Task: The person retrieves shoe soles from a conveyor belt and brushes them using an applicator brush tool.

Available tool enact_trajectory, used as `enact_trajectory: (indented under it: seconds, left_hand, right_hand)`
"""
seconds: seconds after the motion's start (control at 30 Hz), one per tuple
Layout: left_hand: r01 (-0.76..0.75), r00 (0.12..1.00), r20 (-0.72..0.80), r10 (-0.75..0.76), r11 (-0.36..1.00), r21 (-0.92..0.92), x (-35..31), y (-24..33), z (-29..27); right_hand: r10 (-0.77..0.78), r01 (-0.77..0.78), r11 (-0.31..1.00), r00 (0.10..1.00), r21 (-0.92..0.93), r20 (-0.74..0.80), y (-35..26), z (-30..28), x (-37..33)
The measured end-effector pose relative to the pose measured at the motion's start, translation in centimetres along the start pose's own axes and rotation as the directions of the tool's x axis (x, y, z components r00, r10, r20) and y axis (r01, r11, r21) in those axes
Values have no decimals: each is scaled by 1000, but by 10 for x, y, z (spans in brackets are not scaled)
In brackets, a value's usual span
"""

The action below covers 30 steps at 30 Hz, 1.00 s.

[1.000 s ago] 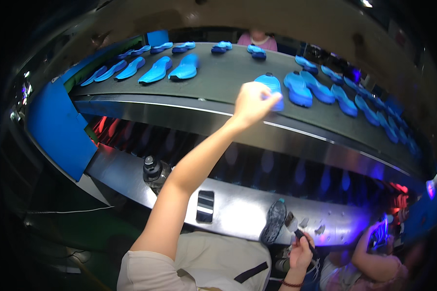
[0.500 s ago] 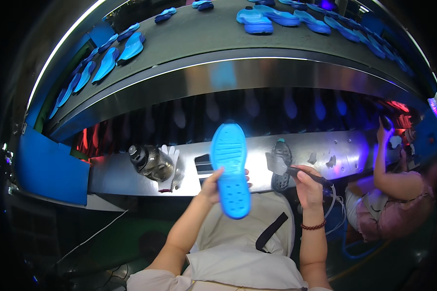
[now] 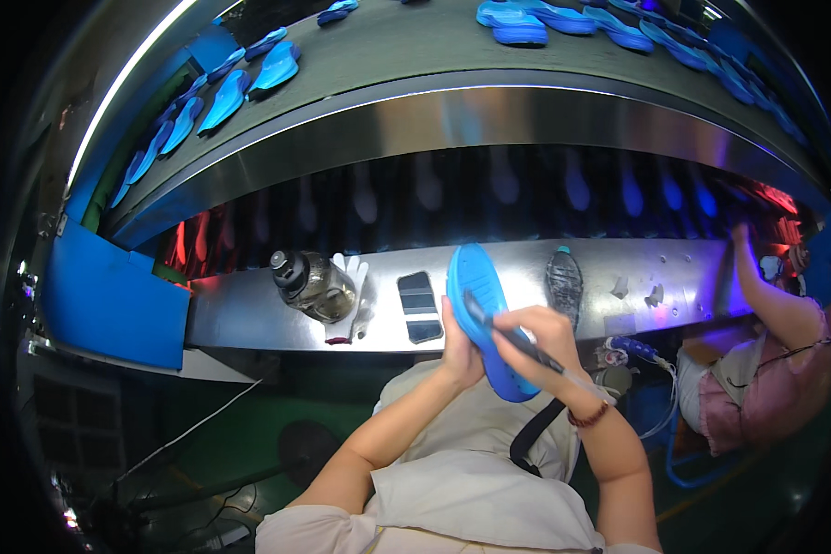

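Insole (image 3: 482,319) blue, upright between hands | left hand (image 3: 459,346) grips its edge | right hand (image 3: 537,337) grips tool (image 3: 512,337)

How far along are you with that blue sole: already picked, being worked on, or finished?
Picked: the blue sole is off the belt and held in the left hand over the lap. In hand: the right hand presses a dark pen-like tool to it. Left: many blue soles lie on the conveyor, and a dark sole on the steel shelf.
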<state>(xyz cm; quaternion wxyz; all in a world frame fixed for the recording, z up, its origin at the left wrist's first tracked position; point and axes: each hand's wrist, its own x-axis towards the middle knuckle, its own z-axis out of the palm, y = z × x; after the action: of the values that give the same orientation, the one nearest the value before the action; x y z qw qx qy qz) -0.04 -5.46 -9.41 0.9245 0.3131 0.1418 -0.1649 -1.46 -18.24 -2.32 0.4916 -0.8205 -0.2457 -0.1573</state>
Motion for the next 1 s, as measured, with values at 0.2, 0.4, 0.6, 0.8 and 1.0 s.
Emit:
enact_trajectory:
  seconds: [0.2, 0.4, 0.6, 0.8, 1.0]
  left_hand:
    - [166, 953, 262, -153, 986, -25, -16, 34, -11]
    - [306, 872, 412, -264, 951, -39, -39, 28, 21]
    - [148, 936, 325, -132, 989, -24, -40, 35, 33]
    - [33, 889, 459, -15, 999, -32, -34, 40, 33]
    - [-189, 916, 332, 226, 972, -140, -33, 53, 43]
  right_hand:
    - [126, -242, 933, 912, 266, 390, -18, -43, -17]
    - [236, -316, 858, 943, 405, 235, -20, -35, 7]
    - [333, -388, 715, 920, 582, 206, -26, -51, 6]
    - [3, -212, 724, 953, 656, 304, -21, -55, -7]
    - [-119, -33, 900, 940, 434, 318, -30, -57, -9]
